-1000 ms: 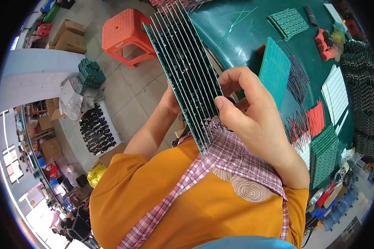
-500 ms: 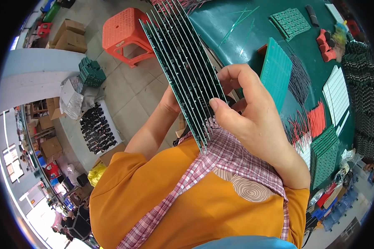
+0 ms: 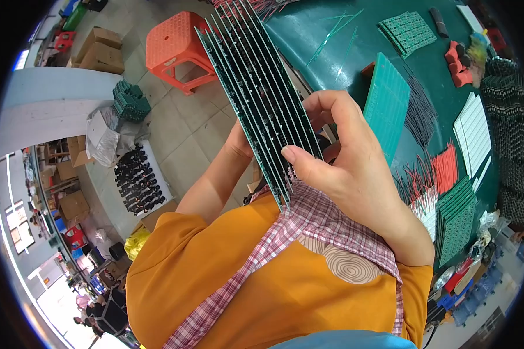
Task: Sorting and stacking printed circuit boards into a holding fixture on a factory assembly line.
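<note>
A stack of several green circuit boards (image 3: pixel 262 104) is held up in front of my chest, tilted, with narrow gaps between the boards and small parts on their faces. My left hand (image 3: pixel 240 141) is behind the stack's left side, holding it; its fingers are hidden by the boards. On the right side my right hand (image 3: pixel 355 151) grips the stack, its fingers bent against the outer board and its thumb tip lying on the board edges.
Right of me, a green-topped table (image 3: pixel 308 35) carries a leaning green panel (image 3: pixel 387 107), dark wires (image 3: pixel 420 110), red wires (image 3: pixel 444 167), white sheets (image 3: pixel 473 134) and stacked boards (image 3: pixel 455 218). An orange stool (image 3: pixel 177 46) stands beyond my left arm. Black parts (image 3: pixel 137 180) lie further left.
My right thumb has slid left across the board edges, and the right hand has come slightly closer round the stack. The stack and my left arm have hardly moved.
</note>
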The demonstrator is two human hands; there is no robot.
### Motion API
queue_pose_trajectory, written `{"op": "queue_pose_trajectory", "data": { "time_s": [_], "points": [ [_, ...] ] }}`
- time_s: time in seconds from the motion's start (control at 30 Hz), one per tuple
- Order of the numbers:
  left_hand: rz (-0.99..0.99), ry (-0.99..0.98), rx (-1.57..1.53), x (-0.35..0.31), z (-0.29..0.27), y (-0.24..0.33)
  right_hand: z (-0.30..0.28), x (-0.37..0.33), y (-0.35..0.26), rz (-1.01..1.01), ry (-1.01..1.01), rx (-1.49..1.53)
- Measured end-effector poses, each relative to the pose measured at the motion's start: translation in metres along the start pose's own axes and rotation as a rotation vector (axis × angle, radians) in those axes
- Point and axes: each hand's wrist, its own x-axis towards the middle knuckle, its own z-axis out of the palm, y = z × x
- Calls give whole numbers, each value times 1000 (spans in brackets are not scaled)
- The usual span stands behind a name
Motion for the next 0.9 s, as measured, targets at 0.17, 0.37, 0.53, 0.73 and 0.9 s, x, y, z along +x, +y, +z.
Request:
{"op": "queue_pose_trajectory", "data": {
  "time_s": [0.17,0.37,0.53,0.73,0.9],
  "points": [
    [1,-16,-52,1,-9,-4,1,-1,1,53,-6,46],
    [-4,-36,-146,-1,-5,-4,1,-3,-2,26,2,5],
    [-12,-14,-100,1,5,2,1,-2,0,47,5,14],
    [-31,22,-146,10,-3,3,1,-1,1,6,33,-36],
    [-3,-47,-187,15,-20,-4,3,-3,-2,8,27,-75]
  ]
}}
